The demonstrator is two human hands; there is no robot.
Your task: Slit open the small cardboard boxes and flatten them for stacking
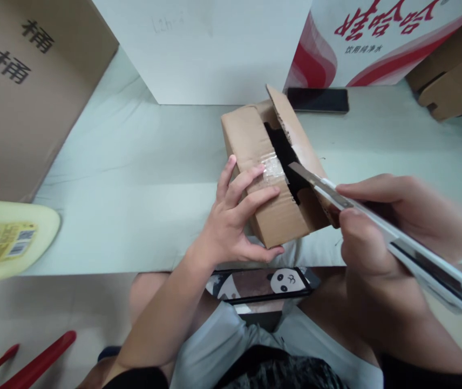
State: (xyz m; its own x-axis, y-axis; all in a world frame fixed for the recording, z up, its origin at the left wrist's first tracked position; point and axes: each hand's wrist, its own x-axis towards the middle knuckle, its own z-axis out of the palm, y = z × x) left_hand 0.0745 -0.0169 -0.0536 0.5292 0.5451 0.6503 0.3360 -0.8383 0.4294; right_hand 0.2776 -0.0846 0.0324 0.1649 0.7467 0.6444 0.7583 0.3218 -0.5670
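A small brown cardboard box (251,135) sits tilted near the front edge of the table, one flap (299,135) raised and a dark gap showing inside. Clear tape (272,168) clings to its other flap. My left hand (239,216) grips the near left side, fingers over the top and thumb along the front. In my right hand (372,227) is a white box cutter (393,232), its blade out. The blade's tip lies over the gap beside the raised flap. What the box contains is too dark to make out.
Behind the box stand a white carton (215,54) and a red-and-white carton (376,48), with a black phone (318,100) before them. A large brown carton (24,108) and a pale yellow bottle (12,237) are at left. Another cardboard box (457,92) is at right.
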